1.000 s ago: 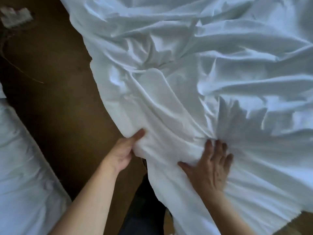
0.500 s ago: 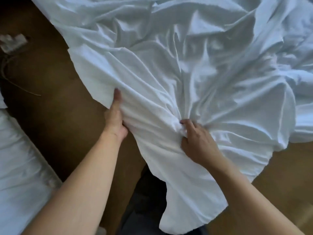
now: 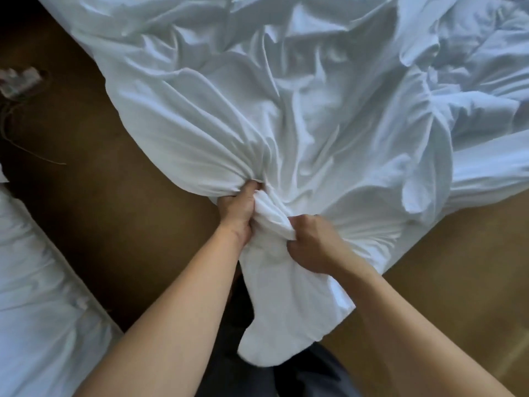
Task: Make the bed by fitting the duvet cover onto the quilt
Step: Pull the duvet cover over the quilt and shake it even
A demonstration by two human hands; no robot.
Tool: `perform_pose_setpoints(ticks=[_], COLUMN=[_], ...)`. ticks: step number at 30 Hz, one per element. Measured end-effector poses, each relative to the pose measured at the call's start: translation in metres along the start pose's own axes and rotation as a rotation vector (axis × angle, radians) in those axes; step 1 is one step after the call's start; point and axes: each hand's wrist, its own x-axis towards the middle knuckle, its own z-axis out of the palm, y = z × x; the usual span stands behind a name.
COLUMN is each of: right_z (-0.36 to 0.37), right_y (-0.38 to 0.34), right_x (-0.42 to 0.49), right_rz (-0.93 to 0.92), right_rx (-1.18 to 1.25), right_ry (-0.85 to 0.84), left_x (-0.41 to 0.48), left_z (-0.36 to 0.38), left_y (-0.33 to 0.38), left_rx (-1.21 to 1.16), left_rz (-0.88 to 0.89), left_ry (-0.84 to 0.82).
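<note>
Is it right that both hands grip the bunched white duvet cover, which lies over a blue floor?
Not quite. In the head view the left hand and right hand do grip the bunched white duvet cover, but the floor under it is brown, not blue.

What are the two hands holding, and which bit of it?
Both the left hand and right hand grip the white duvet cover, fingers curled round a bunched-up part at its near edge.

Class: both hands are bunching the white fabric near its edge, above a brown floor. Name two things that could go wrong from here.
1. The left hand and right hand grip one tight bunch of the duvet cover, so its opening could stay twisted and hard to find.
2. A loose flap hangs between the arms toward the floor; it might drag or get stepped on.
</note>
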Motion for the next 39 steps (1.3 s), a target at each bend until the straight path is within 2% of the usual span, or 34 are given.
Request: perform_pose_setpoints(ticks=[2, 3, 4, 5, 6, 8, 9, 10, 11, 13, 15, 17, 18, 19, 20, 21, 22, 23, 24, 25, 26, 27, 29, 31, 32, 35, 36, 37, 38, 39], right_z=[-0.011, -0.017, -0.016, -0.017, -0.025, -0.052, -0.073, -0.096, -0.118, -0.149, -0.156, -0.149, -0.147, -0.145, -0.146, -0.148, -0.154, -0.163, -0.172, -0.183, -0.197, -0.211, -0.241, -0.265, -0.271, -0.261, -0.256, -0.256, -0.260, -0.271], right_y=[-0.001, 0.004, 0.005, 0.003, 0.006, 0.024, 0.038, 0.058, 0.081, 0.125, 0.153, 0.165, 0.168, 0.170, 0.172, 0.175, 0.177, 0.182, 0.186, 0.191, 0.198, 0.208, 0.228, 0.248, 0.256, 0.272, 0.279, 0.290, 0.307, 0.329], right_x=[-0.009, -0.015, -0.017, -0.017, -0.013, 0.008, 0.021, 0.035, 0.049, 0.071, 0.077, 0.072, 0.069, 0.065, 0.063, 0.062, 0.062, 0.064, 0.067, 0.071, 0.075, 0.080, 0.100, 0.132, 0.148, 0.171, 0.166, 0.162, 0.160, 0.161], right_rz=[-0.026, -0.006, 0.008, 0.020, 0.041, 0.116, 0.209, 0.344, 0.501, 0.712, 0.758, 0.725, 0.715, 0.714, 0.715, 0.701, 0.664, 0.604, 0.522, 0.450, 0.412, 0.424, 0.461, 0.419, 0.375, 0.206, 0.133, 0.095, 0.124, 0.229], right_rx=[0.023, 0.005, -0.012, 0.012, 0.057, -0.001, -0.108, -0.170, -0.162, 0.014, 0.254, 0.308, 0.276, 0.241, 0.216, 0.200, 0.200, 0.230, 0.311, 0.452, 0.617, 0.754, 0.931, 0.953, 0.852, 0.234, 0.058, -0.068, -0.156, -0.208], right_ry=[-0.245, -0.335, -0.350, -0.253, -0.023, 0.591, 0.788, 0.861, 0.815, 0.572, 0.398, 0.446, 0.470, 0.472, 0.448, 0.414, 0.371, 0.330, 0.310, 0.310, 0.326, 0.351, 0.366, 0.364, 0.336, 0.284, 0.343, 0.427, 0.497, 0.524], left_x=[-0.003, -0.011, -0.017, -0.022, -0.026, -0.019, -0.014, -0.011, -0.009, -0.010, -0.013, -0.019, -0.025, -0.031, -0.038, -0.044, -0.050, -0.050, -0.048, -0.044, -0.039, -0.035, -0.029, -0.025, -0.024, -0.035, -0.043, -0.051, -0.057, -0.061], left_z=[-0.007, -0.001, 0.000, 0.000, 0.001, -0.011, -0.021, -0.030, -0.037, -0.035, -0.018, 0.006, 0.019, 0.034, 0.054, 0.080, 0.112, 0.147, 0.182, 0.215, 0.244, 0.266, 0.292, 0.305, 0.310, 0.334, 0.349, 0.367, 0.386, 0.405], left_y=[-0.007, -0.012, -0.021, -0.029, -0.034, -0.039, -0.040, -0.042, -0.043, -0.046, -0.046, -0.031, -0.020, -0.010, -0.003, 0.002, 0.007, 0.010, 0.011, 0.009, 0.002, -0.008, -0.034, -0.047, -0.045, -0.021, -0.015, -0.012, -0.012, -0.015], left_rx=[0.030, 0.053, 0.082, 0.126, 0.170, 0.185, 0.159, 0.130, 0.106, 0.143, 0.326, 0.542, 0.609, 0.643, 0.658, 0.701, 0.766, 0.857, 0.978, 1.133, 1.297, 1.445, 1.631, 1.720, 1.760, 1.795, 1.718, 1.599, 1.463, 1.398], left_rz=[0.065, 0.045, -0.007, -0.054, -0.080, -0.089, -0.088, -0.097, -0.110, -0.122, -0.097, -0.044, 0.087, 0.352, 0.664, 0.924, 1.088, 1.125, 1.034, 0.844, 0.644, 0.505, 0.450, 0.471, 0.435, 0.254, 0.293, 0.407, 0.568, 0.698], left_ry=[0.037, 0.001, -0.049, -0.104, -0.141, -0.117, -0.078, -0.035, 0.002, 0.046, 0.173, 0.472, 0.632, 0.742, 0.749, 0.651, 0.450, 0.173, -0.130, -0.387, -0.532, -0.588, -0.553, -0.481, -0.475, -0.499, -0.430, -0.306, -0.163, -0.084])
